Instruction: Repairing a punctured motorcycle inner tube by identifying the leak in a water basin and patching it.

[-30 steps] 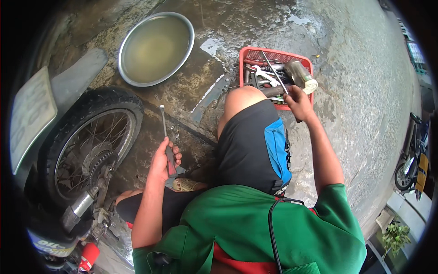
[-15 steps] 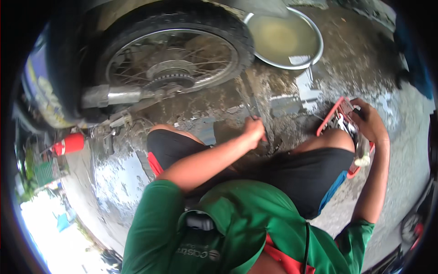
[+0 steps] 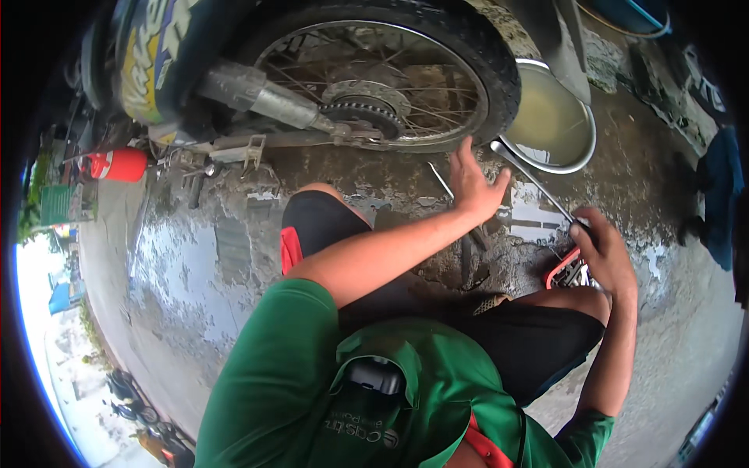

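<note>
Ground is wet, stained concrete [image 3: 647, 148] under both hands, outdoors. Motorcycle wheel [image 3: 367, 97] just ahead of left hand [image 3: 477, 187]; basin [image 3: 558, 168] of cloudy liquid ahead of right hand [image 3: 607, 251]; red basket [image 3: 555, 269] just to the near-left of that hand, partly hidden. Red container [image 3: 118, 164] well left of both.

Vs 0.5 s ago: left fist has released its slim tool [image 3: 441, 179], now under that wrist; right has come off the basket with a metal lever [image 3: 538, 185].

Left: fingers splayed, nothing held. Right: curled around lever's near end. Lever's long axis runs diagonally forward-left, tip near tyre and basin rim.
</note>
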Action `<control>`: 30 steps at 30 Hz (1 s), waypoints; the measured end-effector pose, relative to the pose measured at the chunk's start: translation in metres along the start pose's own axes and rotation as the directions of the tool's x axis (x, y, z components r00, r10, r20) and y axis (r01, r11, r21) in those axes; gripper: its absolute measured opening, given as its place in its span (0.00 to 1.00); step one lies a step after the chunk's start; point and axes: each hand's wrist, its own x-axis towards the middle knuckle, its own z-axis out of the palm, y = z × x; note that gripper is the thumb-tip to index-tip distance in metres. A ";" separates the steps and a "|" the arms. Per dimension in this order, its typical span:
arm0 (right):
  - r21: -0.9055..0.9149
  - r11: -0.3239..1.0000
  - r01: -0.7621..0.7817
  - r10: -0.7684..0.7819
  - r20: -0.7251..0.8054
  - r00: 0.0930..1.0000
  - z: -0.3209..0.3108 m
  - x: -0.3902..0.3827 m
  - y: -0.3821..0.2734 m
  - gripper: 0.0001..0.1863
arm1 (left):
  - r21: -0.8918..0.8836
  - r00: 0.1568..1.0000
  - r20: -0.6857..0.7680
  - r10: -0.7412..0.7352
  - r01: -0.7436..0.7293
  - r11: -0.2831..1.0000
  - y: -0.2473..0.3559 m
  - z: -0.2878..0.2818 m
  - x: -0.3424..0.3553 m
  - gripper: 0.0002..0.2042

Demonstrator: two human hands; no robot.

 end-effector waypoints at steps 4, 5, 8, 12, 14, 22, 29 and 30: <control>0.009 0.999 0.032 -0.032 -0.042 0.999 -0.005 -0.020 -0.011 0.12 | -0.102 0.928 -0.246 0.279 -0.311 0.945 0.037 -0.050 0.071 0.41; 0.038 0.999 0.010 -0.007 -0.077 0.997 -0.012 -0.026 -0.013 0.13 | -0.141 0.909 -0.300 0.291 -0.344 0.928 0.051 -0.058 0.084 0.38; 0.130 0.992 0.002 0.015 -0.135 0.991 -0.005 -0.027 -0.047 0.13 | -0.118 0.866 -0.360 0.347 -0.411 0.904 0.043 -0.084 0.104 0.33; 0.104 0.992 0.064 -0.045 -0.178 0.983 -0.016 -0.020 -0.084 0.14 | -0.058 0.840 -0.336 0.427 -0.471 0.881 0.048 -0.092 0.112 0.27; 0.067 0.993 0.093 -0.079 -0.192 0.978 -0.019 -0.015 -0.092 0.14 | -0.050 0.859 -0.296 0.418 -0.451 0.891 0.059 -0.096 0.114 0.24; -0.120 0.985 0.122 -0.147 -0.236 0.961 -0.026 -0.002 -0.118 0.15 | -0.295 0.847 0.206 0.490 -0.423 0.857 0.048 -0.103 0.159 0.20; 0.052 0.998 0.037 -0.029 -0.155 0.987 -0.027 0.006 -0.123 0.13 | -0.314 0.857 0.235 0.458 -0.378 0.871 0.055 -0.098 0.158 0.20; 0.047 0.998 0.042 -0.034 -0.153 0.988 -0.026 0.006 -0.122 0.13 | -0.298 0.864 0.262 0.430 -0.351 0.888 0.053 -0.097 0.159 0.20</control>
